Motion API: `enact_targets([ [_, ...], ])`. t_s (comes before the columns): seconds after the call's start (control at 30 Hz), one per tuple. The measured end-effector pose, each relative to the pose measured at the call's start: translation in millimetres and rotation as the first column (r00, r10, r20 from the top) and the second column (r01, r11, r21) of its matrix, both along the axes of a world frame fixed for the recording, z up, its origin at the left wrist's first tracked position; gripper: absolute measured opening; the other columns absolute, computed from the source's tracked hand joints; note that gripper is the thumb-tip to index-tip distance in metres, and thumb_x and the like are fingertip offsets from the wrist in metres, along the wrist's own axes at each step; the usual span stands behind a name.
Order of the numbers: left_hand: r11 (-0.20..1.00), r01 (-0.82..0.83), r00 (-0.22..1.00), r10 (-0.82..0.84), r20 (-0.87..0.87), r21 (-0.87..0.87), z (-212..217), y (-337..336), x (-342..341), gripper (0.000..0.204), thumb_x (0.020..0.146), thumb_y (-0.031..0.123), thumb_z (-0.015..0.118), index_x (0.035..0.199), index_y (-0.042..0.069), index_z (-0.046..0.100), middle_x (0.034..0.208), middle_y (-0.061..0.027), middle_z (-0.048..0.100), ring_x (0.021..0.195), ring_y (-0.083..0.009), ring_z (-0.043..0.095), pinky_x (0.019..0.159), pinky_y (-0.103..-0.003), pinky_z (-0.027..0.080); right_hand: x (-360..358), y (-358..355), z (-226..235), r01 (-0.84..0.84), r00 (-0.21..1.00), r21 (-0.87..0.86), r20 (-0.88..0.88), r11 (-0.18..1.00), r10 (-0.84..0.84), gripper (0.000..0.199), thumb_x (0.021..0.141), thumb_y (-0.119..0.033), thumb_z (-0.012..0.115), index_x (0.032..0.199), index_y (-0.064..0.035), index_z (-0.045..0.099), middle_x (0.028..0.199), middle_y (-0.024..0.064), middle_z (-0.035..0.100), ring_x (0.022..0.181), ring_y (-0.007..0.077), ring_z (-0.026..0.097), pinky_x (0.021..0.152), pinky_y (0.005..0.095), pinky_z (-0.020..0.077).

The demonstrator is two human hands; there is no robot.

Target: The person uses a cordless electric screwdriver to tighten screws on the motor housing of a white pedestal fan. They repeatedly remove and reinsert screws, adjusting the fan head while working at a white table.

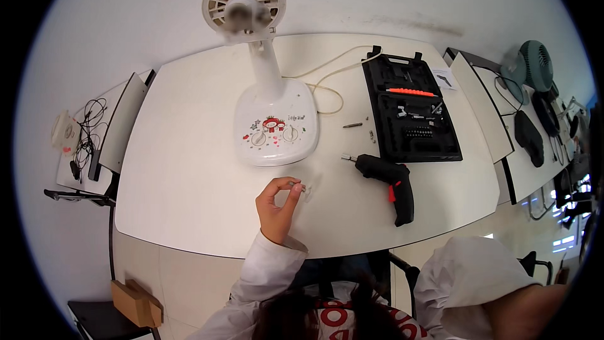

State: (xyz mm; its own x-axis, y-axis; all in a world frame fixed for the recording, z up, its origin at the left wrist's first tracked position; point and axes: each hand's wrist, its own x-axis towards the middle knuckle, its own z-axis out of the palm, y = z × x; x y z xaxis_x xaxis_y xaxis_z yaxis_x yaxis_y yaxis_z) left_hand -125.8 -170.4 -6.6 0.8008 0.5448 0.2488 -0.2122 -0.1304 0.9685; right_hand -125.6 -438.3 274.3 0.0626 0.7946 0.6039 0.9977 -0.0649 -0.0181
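My left hand [279, 204] is raised over the white table's [189, 176] front edge, thumb and forefinger pinched on a small pale part [301, 186]. Just beyond it stands a white pedestal fan [275, 119] with its bare motor head [244, 3] and two knobs on the base. A black electric screwdriver [390, 179] with a red trigger lies to the right of my hand. Of my right arm only the white sleeve [469, 277] and some forearm show at the lower right; the hand itself is out of sight.
An open black tool case [412, 110] with bits lies at the back right, with a loose bit [352, 124] and small screws [372, 136] beside it. The fan's cord [327, 82] loops behind. A dark green fan [531, 66] stands on the right table and cables [85, 132] lie on the left one.
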Motion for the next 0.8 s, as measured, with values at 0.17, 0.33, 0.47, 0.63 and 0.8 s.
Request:
enact_targets([
  [0.17, 1.000, -0.010, 1.000, 0.010, -0.001, 0.008, -2.8, 3.1, -2.0, 0.009, 0.082, 0.007, 0.064, 0.088, 0.000, 0.062, 0.080, -0.0063, 0.066, 0.078, -0.0131, 0.060, 0.077, -0.025, 0.044, 1.8, 2.9, -4.4, -0.019, 1.000, 0.015, -0.004, 1.000, 0.019, 0.041, 0.085, -0.014, 0.057, 0.124, -0.0089, 0.044, 0.110, 0.0092, 0.055, 0.085, 0.0197, 0.059, 0.066, 0.0289, 0.0478],
  [0.33, 1.000, -0.015, 1.000, 0.015, 0.008, -0.011, 0.0, 3.0, 1.8, 0.009, 0.081, 0.007, 0.065, 0.087, 0.000, 0.063, 0.081, -0.0057, 0.065, 0.079, -0.0125, 0.060, 0.077, -0.025, 0.044, 5.4, 3.9, -1.6, -0.026, 1.000, 0.019, 0.006, 0.999, 0.026, 0.042, 0.086, -0.014, 0.056, 0.125, -0.0087, 0.043, 0.110, 0.0094, 0.055, 0.086, 0.0199, 0.059, 0.066, 0.0291, 0.0481],
  [0.47, 0.999, -0.030, 1.000, 0.030, 0.004, -0.011, -3.8, 4.1, -1.2, 0.009, 0.081, 0.006, 0.065, 0.088, 0.000, 0.064, 0.082, -0.0053, 0.065, 0.078, -0.0122, 0.059, 0.076, -0.025, 0.044, 9.4, 8.2, -7.0, -0.038, 0.999, 0.017, -0.005, 0.999, 0.038, 0.042, 0.086, -0.014, 0.056, 0.125, -0.0085, 0.042, 0.110, 0.0096, 0.055, 0.086, 0.0201, 0.060, 0.066, 0.0293, 0.0483],
  [0.63, 1.000, -0.019, 1.000, 0.019, 0.004, -0.018, -3.7, 0.2, -1.3, 0.009, 0.080, 0.006, 0.065, 0.087, 0.000, 0.064, 0.082, -0.0058, 0.065, 0.078, -0.0126, 0.059, 0.077, -0.025, 0.044, 4.2, 9.7, -5.2, -0.038, 0.999, 0.027, -0.009, 0.999, 0.038, 0.043, 0.086, -0.013, 0.056, 0.126, -0.0083, 0.042, 0.110, 0.0099, 0.055, 0.086, 0.0203, 0.060, 0.066, 0.0295, 0.0485],
  [0.8, 1.000, -0.015, 1.000, 0.015, 0.013, -0.016, -1.8, -1.7, 3.6, 0.010, 0.081, 0.006, 0.065, 0.087, 0.000, 0.064, 0.081, -0.0062, 0.065, 0.078, -0.0131, 0.060, 0.077, -0.025, 0.044, 3.1, 4.9, -6.1, -0.044, 0.999, 0.039, -0.011, 0.998, 0.045, 0.044, 0.086, -0.013, 0.055, 0.127, -0.0080, 0.041, 0.110, 0.0102, 0.056, 0.086, 0.0205, 0.060, 0.067, 0.0298, 0.0487],
])
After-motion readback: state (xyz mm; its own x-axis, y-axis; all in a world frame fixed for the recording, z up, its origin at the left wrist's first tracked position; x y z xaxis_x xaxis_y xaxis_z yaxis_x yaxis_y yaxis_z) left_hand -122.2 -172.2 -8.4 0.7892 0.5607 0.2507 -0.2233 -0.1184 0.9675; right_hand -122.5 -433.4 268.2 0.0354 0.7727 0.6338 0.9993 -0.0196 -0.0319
